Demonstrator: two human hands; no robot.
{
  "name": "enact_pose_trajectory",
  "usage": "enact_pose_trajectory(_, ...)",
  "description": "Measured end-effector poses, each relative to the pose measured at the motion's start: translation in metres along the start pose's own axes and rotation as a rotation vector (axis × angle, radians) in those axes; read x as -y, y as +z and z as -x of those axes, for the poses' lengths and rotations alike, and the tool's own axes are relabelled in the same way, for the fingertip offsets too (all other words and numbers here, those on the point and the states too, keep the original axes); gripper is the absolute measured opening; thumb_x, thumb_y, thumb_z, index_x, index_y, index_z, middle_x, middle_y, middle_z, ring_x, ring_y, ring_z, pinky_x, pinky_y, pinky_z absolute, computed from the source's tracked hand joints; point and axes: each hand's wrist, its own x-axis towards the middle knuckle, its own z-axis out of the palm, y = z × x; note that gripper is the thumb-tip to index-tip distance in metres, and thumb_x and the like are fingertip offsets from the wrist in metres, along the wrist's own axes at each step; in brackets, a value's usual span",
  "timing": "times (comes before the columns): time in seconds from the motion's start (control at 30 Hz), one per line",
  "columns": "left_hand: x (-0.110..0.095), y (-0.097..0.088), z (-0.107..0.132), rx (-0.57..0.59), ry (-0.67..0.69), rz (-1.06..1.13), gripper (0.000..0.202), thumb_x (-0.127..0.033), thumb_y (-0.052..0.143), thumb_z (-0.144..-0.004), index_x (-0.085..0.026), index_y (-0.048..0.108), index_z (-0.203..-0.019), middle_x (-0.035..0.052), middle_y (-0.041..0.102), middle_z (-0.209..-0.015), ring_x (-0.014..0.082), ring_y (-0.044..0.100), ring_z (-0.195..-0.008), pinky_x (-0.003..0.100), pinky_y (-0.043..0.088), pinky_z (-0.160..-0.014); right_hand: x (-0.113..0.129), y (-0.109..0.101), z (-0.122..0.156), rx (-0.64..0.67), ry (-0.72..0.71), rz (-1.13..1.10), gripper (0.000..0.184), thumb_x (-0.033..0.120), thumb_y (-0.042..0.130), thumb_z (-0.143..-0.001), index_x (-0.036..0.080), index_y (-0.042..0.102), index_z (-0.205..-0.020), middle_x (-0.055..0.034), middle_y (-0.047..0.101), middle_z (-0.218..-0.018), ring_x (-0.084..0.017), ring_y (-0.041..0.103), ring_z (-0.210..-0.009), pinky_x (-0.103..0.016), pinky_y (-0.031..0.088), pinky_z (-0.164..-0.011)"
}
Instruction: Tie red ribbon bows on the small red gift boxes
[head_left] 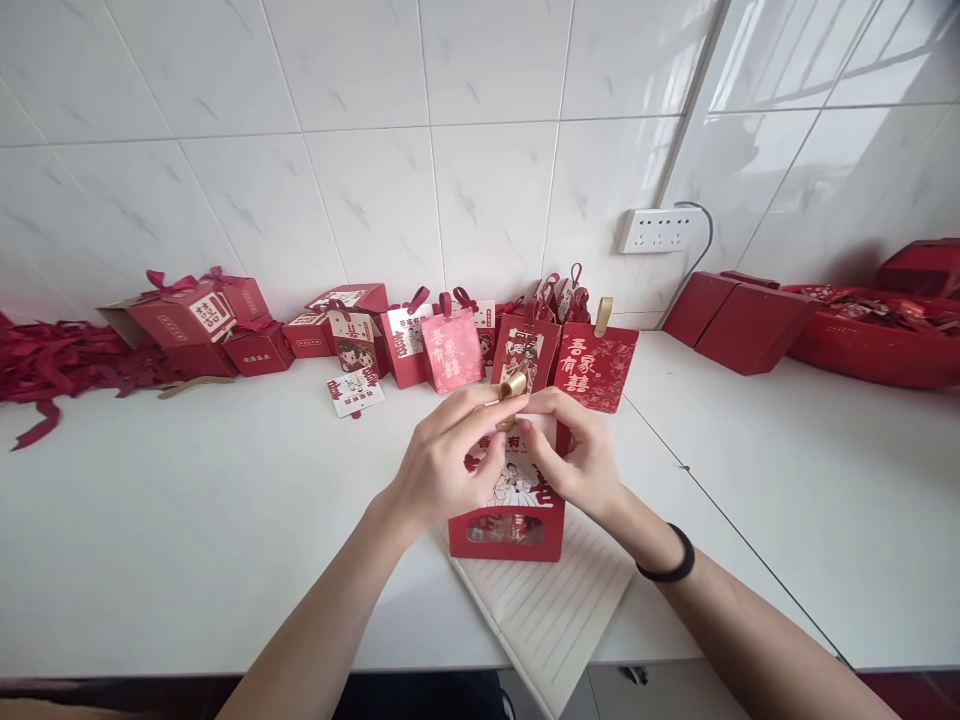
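Note:
A red gift box with a clear window and a white printed front panel stands upright in front of me. At its top edge a gold ribbon curls up in a loop. My left hand closes on the ribbon from the left, thumb below and fingers above. From the right, my right hand pinches at the same spot, its fingertips almost meeting the left ones. The fingers partly cover the ribbon's lower end and the box top. Under the box lies a lined notebook, jutting past the table's front edge.
Several red gift boxes and bags line the tiled wall. A red ribbon pile lies at left, near boxes with bows. At right are plain red boxes and a filled red basin. A power strip hangs above.

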Motion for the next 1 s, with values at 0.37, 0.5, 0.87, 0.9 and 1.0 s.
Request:
enact_pose_trajectory(0.37,-0.0021,-0.0062,-0.0021,-0.001,-0.166,0.168,0.028,-0.008,0.054,-0.08,-0.02,0.064,-0.104,0.0031,0.066,-0.096,0.0134,0.062,-0.089,0.028,0.056,-0.076,-0.0033,-0.0015,0.0018,0.042,-0.027,-0.058,0.007,0.016,0.054,-0.085,0.018,0.06,-0.087,-0.0014,0.06,-0.079,-0.013,0.056,-0.069,-0.025,0.044,-0.063)
enact_pose_trajectory(0.5,-0.0023,-0.0055,-0.002,-0.004,-0.211,0.239,0.027,-0.009,0.054,-0.081,-0.021,0.066,-0.102,0.0021,0.066,-0.091,0.0124,0.062,-0.086,0.025,0.055,-0.071,-0.0015,-0.0036,0.0009,0.054,0.019,-0.132,0.009,0.017,0.053,-0.086,0.018,0.061,-0.084,-0.0004,0.059,-0.075,-0.013,0.054,-0.066,-0.025,0.043,-0.06)
enact_pose_trajectory(0.87,-0.0024,-0.0051,-0.0015,0.031,-0.219,0.262,0.033,-0.009,0.052,-0.079,-0.023,0.065,-0.106,0.0046,0.065,-0.098,0.0161,0.062,-0.091,0.032,0.054,-0.078,0.0002,-0.0028,-0.001,0.059,0.062,-0.21,0.011,0.015,0.051,-0.081,0.018,0.061,-0.08,-0.0004,0.059,-0.072,-0.013,0.055,-0.065,-0.026,0.044,-0.061)
enact_pose_trajectory(0.9,-0.0025,-0.005,-0.0014,0.031,-0.219,0.262,0.034,-0.008,0.052,-0.079,-0.023,0.065,-0.106,0.0045,0.065,-0.098,0.0155,0.062,-0.091,0.031,0.054,-0.079,0.0,-0.0026,-0.0007,0.059,0.059,-0.211,0.011,0.014,0.051,-0.08,0.018,0.061,-0.08,-0.0003,0.059,-0.072,-0.013,0.055,-0.065,-0.026,0.044,-0.061)
enact_pose_trajectory(1.0,-0.003,-0.0046,-0.0006,0.025,-0.223,0.257,0.034,-0.006,0.052,-0.078,-0.022,0.065,-0.106,0.0037,0.064,-0.097,0.0137,0.061,-0.091,0.028,0.053,-0.079,-0.0002,-0.0026,-0.0005,0.062,0.053,-0.219,0.01,0.013,0.051,-0.08,0.018,0.06,-0.081,-0.0001,0.059,-0.073,-0.013,0.055,-0.065,-0.025,0.043,-0.062)
